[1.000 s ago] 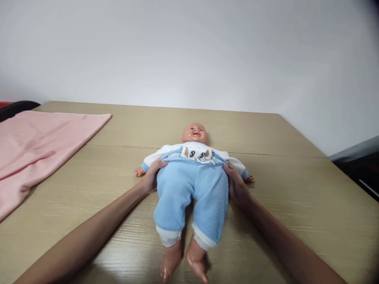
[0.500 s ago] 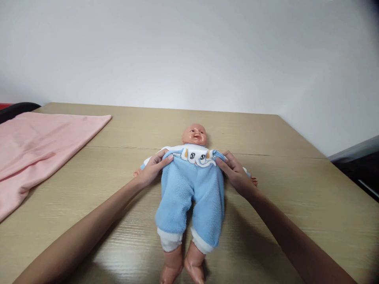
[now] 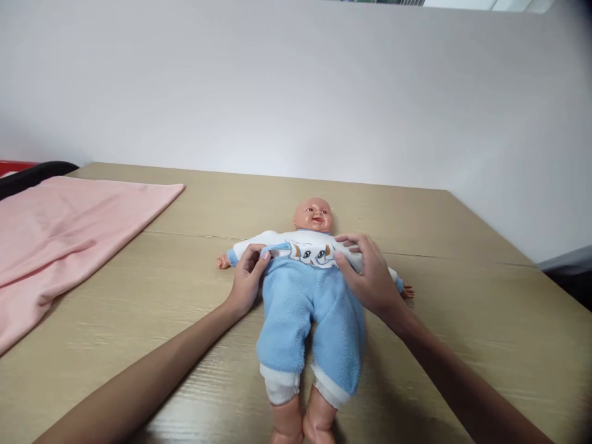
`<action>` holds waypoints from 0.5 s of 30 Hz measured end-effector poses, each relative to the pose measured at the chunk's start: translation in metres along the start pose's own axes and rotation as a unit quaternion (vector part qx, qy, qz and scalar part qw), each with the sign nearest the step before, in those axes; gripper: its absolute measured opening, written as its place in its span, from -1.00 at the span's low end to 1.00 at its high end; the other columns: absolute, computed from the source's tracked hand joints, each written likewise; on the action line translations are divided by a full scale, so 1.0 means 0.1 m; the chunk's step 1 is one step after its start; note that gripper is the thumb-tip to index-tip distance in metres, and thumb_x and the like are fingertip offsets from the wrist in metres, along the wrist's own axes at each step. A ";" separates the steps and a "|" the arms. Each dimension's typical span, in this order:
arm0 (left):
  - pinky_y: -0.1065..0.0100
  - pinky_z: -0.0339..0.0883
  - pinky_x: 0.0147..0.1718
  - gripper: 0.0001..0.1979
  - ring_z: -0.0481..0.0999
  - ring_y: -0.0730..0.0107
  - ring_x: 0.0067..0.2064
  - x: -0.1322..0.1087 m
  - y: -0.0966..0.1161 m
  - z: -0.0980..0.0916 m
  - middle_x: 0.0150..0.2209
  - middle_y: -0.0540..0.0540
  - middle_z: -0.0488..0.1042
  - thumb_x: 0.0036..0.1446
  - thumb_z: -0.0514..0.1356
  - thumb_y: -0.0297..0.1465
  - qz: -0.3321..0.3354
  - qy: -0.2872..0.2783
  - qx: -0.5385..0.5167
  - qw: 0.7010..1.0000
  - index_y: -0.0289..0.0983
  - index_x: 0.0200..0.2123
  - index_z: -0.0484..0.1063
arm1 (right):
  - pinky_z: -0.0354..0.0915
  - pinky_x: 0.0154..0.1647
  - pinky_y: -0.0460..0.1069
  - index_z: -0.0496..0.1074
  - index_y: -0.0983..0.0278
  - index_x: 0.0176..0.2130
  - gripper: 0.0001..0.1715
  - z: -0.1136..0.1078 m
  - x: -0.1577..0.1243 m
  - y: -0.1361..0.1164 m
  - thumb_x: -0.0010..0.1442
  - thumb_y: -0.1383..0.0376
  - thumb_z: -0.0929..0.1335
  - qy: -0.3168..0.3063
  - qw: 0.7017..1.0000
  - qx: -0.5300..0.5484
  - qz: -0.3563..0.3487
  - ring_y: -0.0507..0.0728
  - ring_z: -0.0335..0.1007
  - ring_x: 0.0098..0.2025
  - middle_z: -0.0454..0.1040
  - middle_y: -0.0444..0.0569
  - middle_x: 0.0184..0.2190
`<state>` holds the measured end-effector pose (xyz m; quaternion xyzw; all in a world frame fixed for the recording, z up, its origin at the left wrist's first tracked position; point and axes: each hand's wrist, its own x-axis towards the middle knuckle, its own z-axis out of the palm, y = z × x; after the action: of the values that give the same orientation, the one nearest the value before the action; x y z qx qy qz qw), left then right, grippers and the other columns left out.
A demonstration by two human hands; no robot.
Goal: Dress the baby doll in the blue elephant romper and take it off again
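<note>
A baby doll (image 3: 313,215) lies on its back on the wooden table (image 3: 194,296), head away from me. It wears a white top with a cartoon print and fluffy blue trousers (image 3: 308,317) with white cuffs. My left hand (image 3: 247,280) pinches the trousers' waistband at the doll's left side as I see it. My right hand (image 3: 367,274) rests on the other side of the waist, fingers curled over the waistband and the edge of the white top. The doll's bare feet reach the bottom edge of the picture.
A pink cloth (image 3: 55,234) lies spread over the table's far left part. Beyond it shows a dark curved chair back (image 3: 32,174). A plain white wall stands behind the table. At the right edge is a dark piece of furniture (image 3: 571,277).
Both hands have moved from the doll's hips up to the waistband and closed on it. The trousers' top sits higher on the doll's belly. The view has shifted a little left.
</note>
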<state>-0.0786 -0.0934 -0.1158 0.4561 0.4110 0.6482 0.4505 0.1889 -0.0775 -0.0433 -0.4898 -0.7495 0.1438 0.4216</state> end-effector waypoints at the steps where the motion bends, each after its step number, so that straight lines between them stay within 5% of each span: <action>1: 0.29 0.30 0.02 -0.63 0.47 0.25 -0.09 0.00 0.01 0.00 -0.19 -0.04 0.53 0.29 0.41 0.00 0.006 0.004 0.007 1.000 -0.17 -0.16 0.52 | 0.37 0.20 0.24 0.47 0.16 0.06 -0.76 0.02 0.08 -0.09 0.44 0.17 0.37 -0.018 0.999 -0.007 -0.026 0.30 0.47 0.08 0.57 0.08 0.02; 7: 0.32 0.33 -0.12 -0.58 0.45 0.29 -0.19 -0.01 0.03 0.01 -0.24 -0.01 0.50 0.28 0.40 0.05 0.065 0.054 0.069 0.994 -0.17 -0.16 0.51 | 0.29 0.24 0.20 0.51 0.24 -0.08 -0.89 0.47 0.80 -0.45 0.44 0.27 0.37 -0.193 0.971 -0.037 -0.134 0.30 0.50 0.11 0.65 0.07 -0.03; 12: 0.33 0.29 -0.22 -0.65 0.38 0.33 -0.29 -0.06 0.03 0.03 -0.30 0.03 0.45 0.37 0.33 0.00 0.054 0.071 0.079 0.993 -0.15 -0.10 0.49 | 0.37 0.13 0.10 0.54 0.29 0.10 -0.63 1.07 1.33 -0.58 0.31 0.38 0.47 -0.407 0.884 -0.101 -0.207 0.31 0.54 0.16 0.64 0.19 0.12; 15: 0.31 0.29 -0.20 -0.65 0.39 0.29 -0.26 -0.08 0.04 0.03 -0.26 0.00 0.47 0.37 0.34 0.00 0.071 0.066 0.078 0.992 -0.15 -0.10 0.49 | 0.40 -0.05 0.02 0.60 0.22 0.04 -0.56 1.36 1.44 -0.62 0.16 0.44 0.53 -0.479 0.830 -0.094 -0.268 0.23 0.61 -0.02 0.70 0.03 0.00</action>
<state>-0.0746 -0.1013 -0.1133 0.4738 0.4555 0.6737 0.3379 0.0219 0.0427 -0.0155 -0.1763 -0.9692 0.1710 -0.0165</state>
